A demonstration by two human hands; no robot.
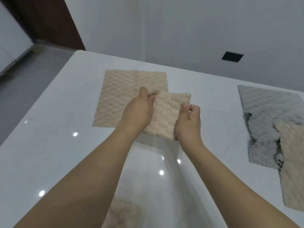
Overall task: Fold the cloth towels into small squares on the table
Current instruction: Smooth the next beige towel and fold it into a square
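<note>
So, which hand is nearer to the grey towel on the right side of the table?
The right hand. It holds the folded beige towel at its right edge, apart from the grey towel; the left hand pinches the far left corner.

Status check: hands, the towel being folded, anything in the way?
Left hand and right hand both grip the folded beige towel, lifted over the flat beige towel. Unfolded towel pile lies right. Nothing blocking.

Two bare forearms, no sleeves, left hand [138, 111] and right hand [189, 122] with short-nailed fingers [185, 106]
</note>
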